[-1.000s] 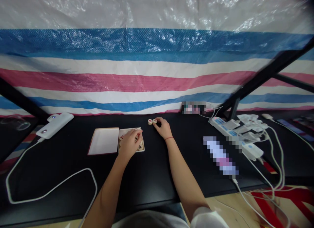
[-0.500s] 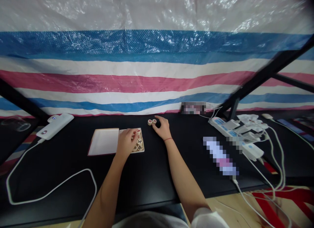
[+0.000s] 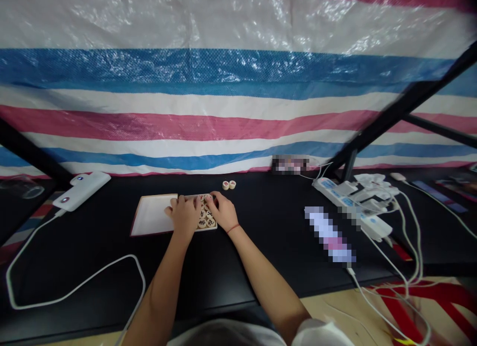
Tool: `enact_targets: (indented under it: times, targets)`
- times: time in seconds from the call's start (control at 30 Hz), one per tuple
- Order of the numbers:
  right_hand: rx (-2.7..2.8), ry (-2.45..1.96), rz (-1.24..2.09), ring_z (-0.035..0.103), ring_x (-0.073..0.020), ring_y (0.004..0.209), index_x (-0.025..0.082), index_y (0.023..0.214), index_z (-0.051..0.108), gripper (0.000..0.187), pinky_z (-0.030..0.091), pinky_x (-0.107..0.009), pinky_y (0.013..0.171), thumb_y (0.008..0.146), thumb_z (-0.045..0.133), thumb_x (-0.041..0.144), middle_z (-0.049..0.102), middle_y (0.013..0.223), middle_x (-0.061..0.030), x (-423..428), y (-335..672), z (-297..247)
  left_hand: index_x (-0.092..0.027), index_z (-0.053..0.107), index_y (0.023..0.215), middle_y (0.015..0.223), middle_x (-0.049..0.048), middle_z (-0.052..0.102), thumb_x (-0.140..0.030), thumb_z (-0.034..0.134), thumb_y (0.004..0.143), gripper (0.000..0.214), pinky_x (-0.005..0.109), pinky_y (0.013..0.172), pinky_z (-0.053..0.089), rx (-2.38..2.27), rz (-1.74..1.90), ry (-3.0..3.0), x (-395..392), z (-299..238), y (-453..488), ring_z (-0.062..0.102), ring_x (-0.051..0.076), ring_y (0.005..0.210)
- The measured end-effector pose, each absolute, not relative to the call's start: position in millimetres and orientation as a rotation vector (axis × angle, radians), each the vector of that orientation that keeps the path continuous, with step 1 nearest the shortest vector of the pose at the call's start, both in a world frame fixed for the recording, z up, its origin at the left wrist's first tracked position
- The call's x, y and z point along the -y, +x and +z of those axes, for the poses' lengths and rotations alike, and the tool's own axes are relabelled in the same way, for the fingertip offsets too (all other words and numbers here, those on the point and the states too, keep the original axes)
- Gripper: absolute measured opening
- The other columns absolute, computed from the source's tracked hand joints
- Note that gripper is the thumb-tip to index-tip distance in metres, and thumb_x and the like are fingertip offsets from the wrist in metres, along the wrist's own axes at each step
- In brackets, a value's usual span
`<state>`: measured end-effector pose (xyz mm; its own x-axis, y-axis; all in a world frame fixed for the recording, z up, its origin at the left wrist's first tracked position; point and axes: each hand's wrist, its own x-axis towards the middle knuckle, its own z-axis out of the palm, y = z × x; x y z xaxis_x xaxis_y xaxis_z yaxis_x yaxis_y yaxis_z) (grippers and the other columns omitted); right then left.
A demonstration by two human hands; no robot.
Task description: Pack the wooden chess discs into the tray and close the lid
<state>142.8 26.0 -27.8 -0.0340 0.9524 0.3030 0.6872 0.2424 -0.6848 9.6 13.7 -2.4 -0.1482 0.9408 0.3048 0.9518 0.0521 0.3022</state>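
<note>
A small tray [image 3: 213, 228] of round wooden chess pieces [image 3: 204, 220] with red and black characters lies on the black table [image 3: 261, 227]. My left hand [image 3: 184, 214] sits on the tray's left part, fingers bent down onto it and thumb out to the left. My right hand [image 3: 224, 213] reaches in from the right. Its fingertips are pinched together on a piece at the tray's far edge. Two more pieces [image 3: 229, 185] lie side by side on the table behind the tray. An empty white lid [image 3: 152, 214] with a dark red rim lies just left of the tray.
A white power bank [image 3: 82, 188] with a looping white cable [image 3: 74, 286] sits at the far left. White power strips with plugs and cords [image 3: 357, 207] crowd the right. A striped plastic sheet [image 3: 223, 98] hangs behind the table, crossed by black frame bars [image 3: 402, 107].
My right hand left the two pieces at the back and came down left to the tray. My left hand slid left across the tray toward the lid.
</note>
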Motion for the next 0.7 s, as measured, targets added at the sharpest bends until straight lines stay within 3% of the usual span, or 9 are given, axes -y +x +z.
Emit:
enact_targets:
  times: [0.33, 0.53, 0.7]
  targets:
    - [1.749, -1.487, 0.478, 0.061, -0.0177, 0.071, 0.022, 0.100, 0.064, 0.029, 0.044, -0.027, 0.067, 0.094, 0.043, 0.041, 0.064, 0.075, -0.0018, -24.9, 143.3, -27.8, -0.019, 0.068, 0.080, 0.076, 0.0115, 0.070, -0.038, 0.053, 0.087, 0.025, 0.050, 0.084, 0.032, 2.251, -0.854, -2.056, -15.7, -1.2, 16.9, 0.056, 0.032, 0.091]
    - [1.790, -1.328, 0.303, 0.058, -0.0247, 0.103, 0.021, 0.118, 0.060, 0.035, 0.043, -0.038, 0.088, 0.087, 0.054, 0.035, 0.066, 0.111, -0.0090, -21.6, 142.7, -18.4, -0.023, 0.067, 0.091, 0.090, 0.0079, 0.073, -0.041, 0.054, 0.087, 0.023, 0.050, 0.091, 0.031, 2.289, -1.133, -2.003, -16.1, 8.2, 14.7, 0.059, 0.030, 0.098]
    - [1.832, -1.243, 0.305, 0.061, -0.0226, 0.104, 0.022, 0.111, 0.064, 0.027, 0.043, -0.037, 0.091, 0.089, 0.055, 0.034, 0.069, 0.109, -0.0069, -21.8, 143.0, -14.9, -0.024, 0.067, 0.088, 0.085, 0.0044, 0.072, -0.042, 0.056, 0.086, 0.022, 0.042, 0.089, 0.040, 2.333, -1.374, -2.025, -13.5, 12.4, 16.1, 0.063, 0.024, 0.089]
